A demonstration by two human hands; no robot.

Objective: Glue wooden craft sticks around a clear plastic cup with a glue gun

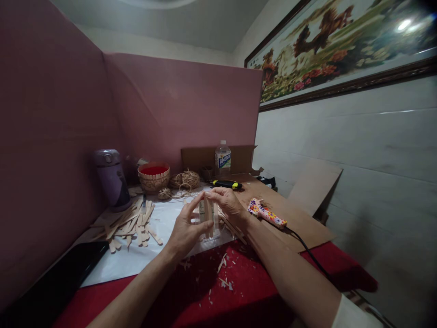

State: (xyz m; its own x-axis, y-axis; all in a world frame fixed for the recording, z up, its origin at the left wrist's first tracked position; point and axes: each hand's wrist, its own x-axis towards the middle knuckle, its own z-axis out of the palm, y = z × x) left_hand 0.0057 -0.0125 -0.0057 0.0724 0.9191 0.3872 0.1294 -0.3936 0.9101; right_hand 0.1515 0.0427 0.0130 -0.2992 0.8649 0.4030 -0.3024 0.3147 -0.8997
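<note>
Upright between my hands is a small clear plastic container (pixel 215 228) with flat wooden craft sticks (pixel 206 212) standing along its side. My left hand (pixel 189 223) grips it from the left, with the thumb across the front and the fingertips at the top. From the right, my right hand (pixel 229 203) pinches the upper end of a stick, its fingertips meeting those of the left. The far side of the container is hidden. More craft sticks (pixel 232 224) lie beneath my right hand. A flower-patterned glue gun (pixel 266 213) with a black cord rests to its right on cardboard.
A pile of craft sticks (pixel 131 223) covers part of the white sheet (pixel 112 269). Behind stand a purple flask (pixel 112 182), a red-lined bowl (pixel 153 180), twine (pixel 186 180), a water bottle (pixel 223 159) and a black-yellow cutter (pixel 226 184). Wood scraps (pixel 223 264) litter the red cloth.
</note>
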